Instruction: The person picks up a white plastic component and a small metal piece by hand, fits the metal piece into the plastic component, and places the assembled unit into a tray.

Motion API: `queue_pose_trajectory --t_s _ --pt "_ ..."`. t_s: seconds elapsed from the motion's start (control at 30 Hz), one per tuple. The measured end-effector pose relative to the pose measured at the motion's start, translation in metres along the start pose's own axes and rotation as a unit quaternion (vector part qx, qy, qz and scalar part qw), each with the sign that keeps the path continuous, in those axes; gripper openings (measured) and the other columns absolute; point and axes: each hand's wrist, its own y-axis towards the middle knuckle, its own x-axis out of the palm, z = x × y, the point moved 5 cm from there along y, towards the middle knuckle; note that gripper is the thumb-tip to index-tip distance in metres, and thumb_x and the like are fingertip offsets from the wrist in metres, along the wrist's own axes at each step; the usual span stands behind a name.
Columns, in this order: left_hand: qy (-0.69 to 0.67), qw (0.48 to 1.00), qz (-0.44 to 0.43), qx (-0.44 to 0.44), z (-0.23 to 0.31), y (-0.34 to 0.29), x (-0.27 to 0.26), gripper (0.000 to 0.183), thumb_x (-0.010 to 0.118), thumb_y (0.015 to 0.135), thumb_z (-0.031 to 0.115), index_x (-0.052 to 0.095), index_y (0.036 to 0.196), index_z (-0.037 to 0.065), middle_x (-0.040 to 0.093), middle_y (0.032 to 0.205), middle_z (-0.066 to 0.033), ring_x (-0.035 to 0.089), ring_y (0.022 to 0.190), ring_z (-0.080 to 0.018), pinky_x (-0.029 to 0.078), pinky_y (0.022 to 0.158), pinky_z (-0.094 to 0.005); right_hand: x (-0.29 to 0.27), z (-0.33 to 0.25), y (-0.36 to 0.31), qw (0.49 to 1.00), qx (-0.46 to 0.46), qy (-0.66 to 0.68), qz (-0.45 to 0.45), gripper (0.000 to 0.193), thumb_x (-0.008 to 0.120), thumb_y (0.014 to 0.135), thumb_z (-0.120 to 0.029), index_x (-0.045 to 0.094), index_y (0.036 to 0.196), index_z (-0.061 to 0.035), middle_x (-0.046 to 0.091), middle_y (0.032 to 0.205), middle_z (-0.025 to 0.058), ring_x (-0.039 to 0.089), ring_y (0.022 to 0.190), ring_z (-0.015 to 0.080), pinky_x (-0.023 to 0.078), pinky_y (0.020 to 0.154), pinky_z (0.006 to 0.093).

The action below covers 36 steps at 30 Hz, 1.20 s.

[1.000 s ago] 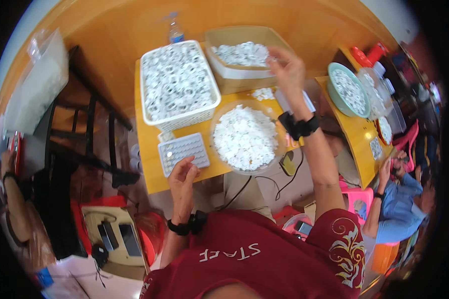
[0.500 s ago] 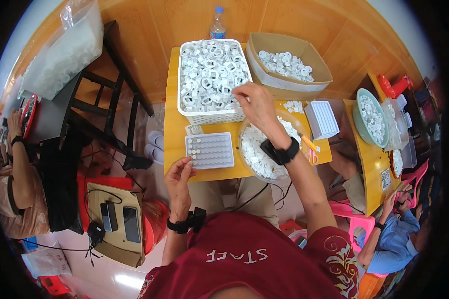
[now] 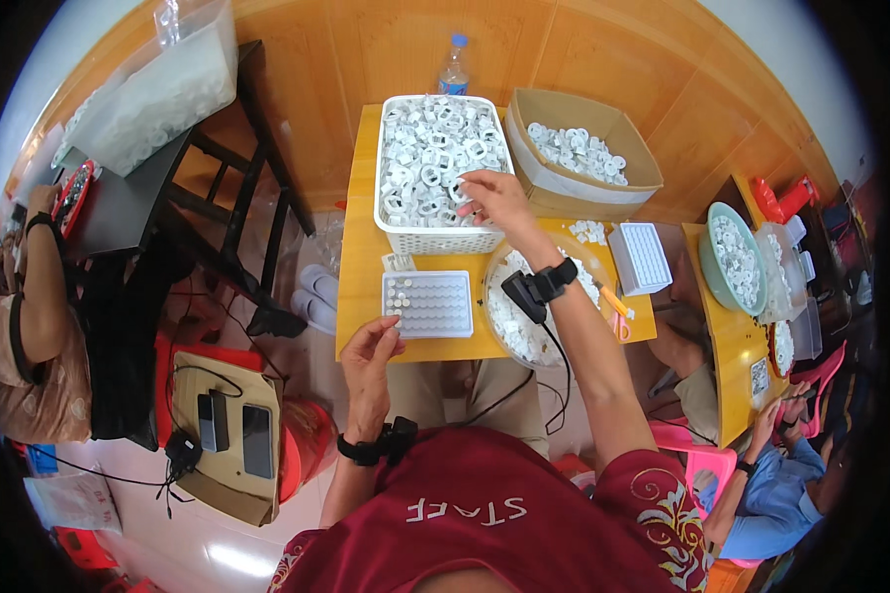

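My left hand is at the near left corner of a pale compartment tray, thumb and forefinger pinched together. What lies between those fingertips is too small to make out. Several small round pieces sit in the tray's left columns. Over the right side of a white plastic basket hangs my right hand, its fingers apart above the heaped white plastic parts. Beneath my right wrist is a round clear tub full of small white pieces.
A cardboard box of white rings stands right of the basket, with a bottle behind. Stacked trays, a yellow-handled cutter and pink scissors lie at the table's right. A cable hangs from my right wrist. People sit on both sides.
My right hand has moved left, farther over the basket, and its fingers have spread. My left hand stays by the tray's near left corner. The whole view has shifted slightly.
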Motion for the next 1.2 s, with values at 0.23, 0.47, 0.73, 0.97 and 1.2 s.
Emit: queue_pose_trajectory --t_s 0.23,0.47,0.73,0.97,1.2 --pt "-0.039 0.998 -0.051 -0.024 0.008 0.001 0.02 0.018 0.056 0.085 0.009 0.06 0.101 0.002 0.059 0.083 -0.0003 0.054 0.072 -0.0074 0.045 0.068 -0.0212 0.006 -0.027 -0.065 0.953 0.091 0.268 -0.105 0.028 0.054 0.086 -0.012 0.056 0.108 0.005 0.062 0.083 0.0108 0.064 0.074 0.0178 0.05 0.06 0.0236" --pt "-0.072 0.991 -0.102 -0.051 0.015 0.003 0.039 0.019 0.054 0.087 0.009 0.059 0.103 0.002 0.057 0.085 -0.0006 0.054 0.075 -0.0076 0.046 0.071 -0.0225 0.014 -0.046 -0.107 0.968 0.067 0.223 -0.088 0.025 0.055 0.086 -0.013 0.06 0.104 0.0031 0.063 0.081 0.0101 0.063 0.07 0.0145 0.05 0.057 0.0227" --pt "-0.154 0.961 -0.19 -0.126 0.009 -0.008 0.048 0.039 0.053 0.089 0.016 0.047 0.123 0.001 0.059 0.103 -0.0091 0.06 0.089 -0.0164 0.051 0.076 -0.0277 0.036 -0.021 -0.158 0.997 0.005 0.074 -0.01 0.01 0.06 0.079 -0.003 0.062 0.087 0.003 0.055 0.078 0.0055 0.057 0.059 0.0086 0.046 0.052 0.0208" --pt "-0.097 0.949 -0.233 -0.187 -0.023 -0.016 0.017 0.033 0.055 0.087 0.01 0.052 0.118 0.0 0.058 0.108 -0.0095 0.059 0.093 -0.0163 0.051 0.079 -0.0252 0.07 0.023 -0.18 0.996 0.018 0.091 0.01 0.008 0.061 0.079 -0.003 0.063 0.085 0.0015 0.059 0.076 0.0063 0.057 0.059 0.0095 0.046 0.054 0.0211" --pt "-0.159 0.957 -0.18 -0.161 -0.021 -0.007 -0.017 0.033 0.056 0.085 0.007 0.052 0.117 0.0 0.058 0.107 -0.0111 0.061 0.09 -0.0195 0.053 0.078 -0.0262 0.079 0.015 -0.14 0.996 -0.077 -0.048 0.024 0.012 0.061 0.077 -0.009 0.063 0.084 0.0001 0.06 0.073 0.0113 0.057 0.061 0.0212 0.044 0.054 0.0295"
